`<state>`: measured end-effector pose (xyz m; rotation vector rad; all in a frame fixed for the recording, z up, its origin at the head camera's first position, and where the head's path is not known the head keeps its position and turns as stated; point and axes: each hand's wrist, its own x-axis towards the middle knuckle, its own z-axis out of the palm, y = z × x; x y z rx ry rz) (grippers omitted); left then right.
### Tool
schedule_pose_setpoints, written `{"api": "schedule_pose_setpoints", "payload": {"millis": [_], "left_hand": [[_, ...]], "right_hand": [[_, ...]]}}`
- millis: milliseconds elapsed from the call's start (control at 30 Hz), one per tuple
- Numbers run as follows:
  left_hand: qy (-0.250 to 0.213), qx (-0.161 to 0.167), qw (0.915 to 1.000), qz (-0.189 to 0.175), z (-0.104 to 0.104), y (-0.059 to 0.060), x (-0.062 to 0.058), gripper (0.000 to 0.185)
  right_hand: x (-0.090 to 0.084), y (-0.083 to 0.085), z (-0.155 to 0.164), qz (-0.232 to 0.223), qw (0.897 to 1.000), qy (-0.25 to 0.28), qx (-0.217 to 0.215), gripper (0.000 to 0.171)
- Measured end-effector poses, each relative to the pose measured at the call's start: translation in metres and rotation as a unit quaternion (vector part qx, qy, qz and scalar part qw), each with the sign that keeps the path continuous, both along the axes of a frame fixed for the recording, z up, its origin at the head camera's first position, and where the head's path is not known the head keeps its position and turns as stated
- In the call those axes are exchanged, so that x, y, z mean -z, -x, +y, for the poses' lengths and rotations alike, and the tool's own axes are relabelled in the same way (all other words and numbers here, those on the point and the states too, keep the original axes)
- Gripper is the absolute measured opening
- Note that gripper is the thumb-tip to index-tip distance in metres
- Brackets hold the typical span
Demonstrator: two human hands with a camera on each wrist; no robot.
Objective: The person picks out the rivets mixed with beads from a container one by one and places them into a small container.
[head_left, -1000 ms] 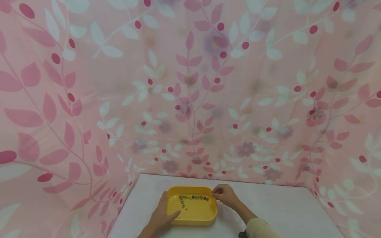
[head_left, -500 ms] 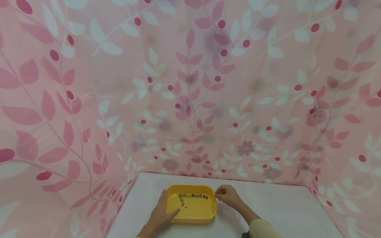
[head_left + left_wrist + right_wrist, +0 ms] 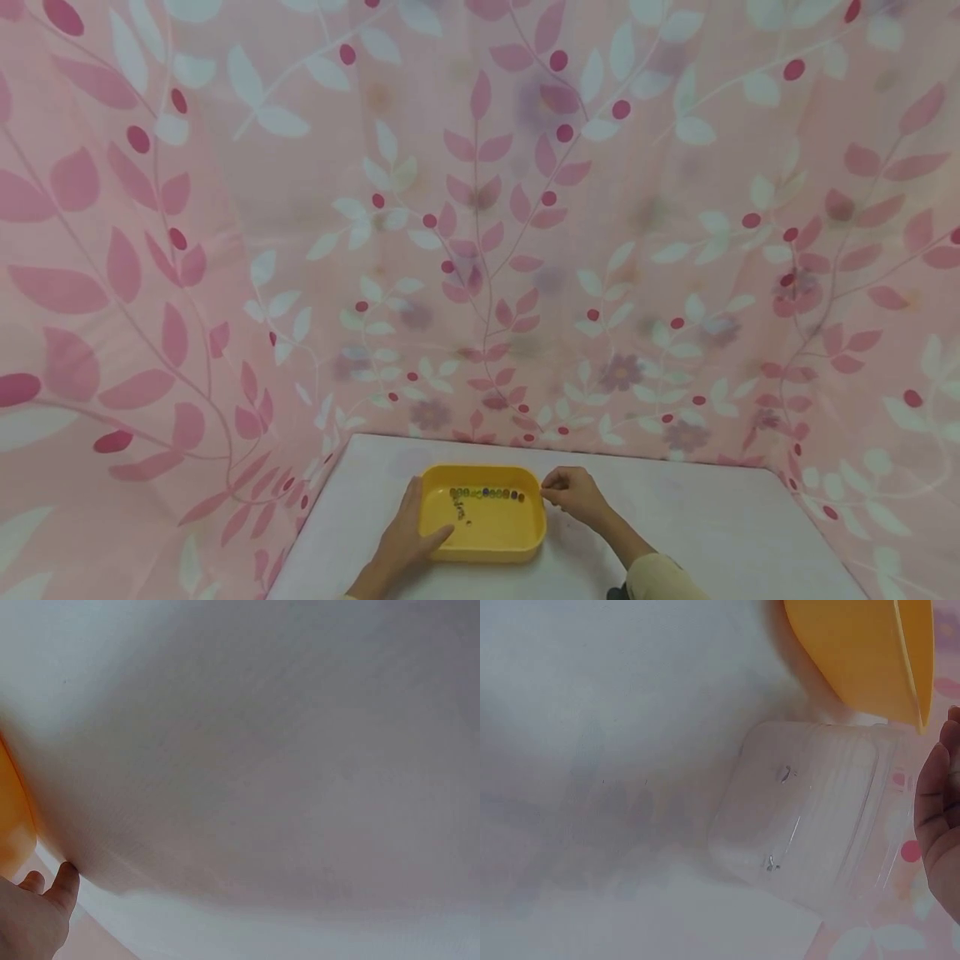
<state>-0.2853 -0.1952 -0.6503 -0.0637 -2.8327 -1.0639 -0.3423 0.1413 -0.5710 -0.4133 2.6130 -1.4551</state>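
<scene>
Left hand [image 3: 408, 533] lay flat, fingers straight, on yellow tray [image 3: 495, 542] edge at 9 o'clock | right hand [image 3: 573, 492] curled at 3 o'clock, pinch contents unclear | beads [image 3: 487, 495] rowed along tray's 12 o'clock wall, few loose | table [image 3: 712, 533] | judged mid-stringing.

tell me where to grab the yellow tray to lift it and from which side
Probably by its two short end rims, from left and right. The shallow yellow plastic tray lies flat on the white table, beads strung along its far wall. The left hand already rests at the left end; the right hand sits at the far right corner.
</scene>
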Motion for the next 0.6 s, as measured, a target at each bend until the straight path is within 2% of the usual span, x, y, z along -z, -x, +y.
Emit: {"api": "schedule_pose_setpoints", "payload": {"millis": [100,267,600], "left_hand": [[0.000,0.002,1.0000,0.006,-0.001,-0.001,0.003,0.113],[-0.007,-0.001,1.0000,-0.004,0.000,-0.001,0.006,0.114],[-0.007,-0.001,1.0000,0.001,0.000,-0.001,0.000,0.112]], "right_hand": [[0.000,-0.001,0.002,0.002,1.000,0.004,0.007,0.011],[-0.001,-0.004,0.009,-0.005,1.000,0.010,0.014,0.011],[-0.003,-0.001,0.027,0.000,0.998,0.018,0.056,0.016]]}}
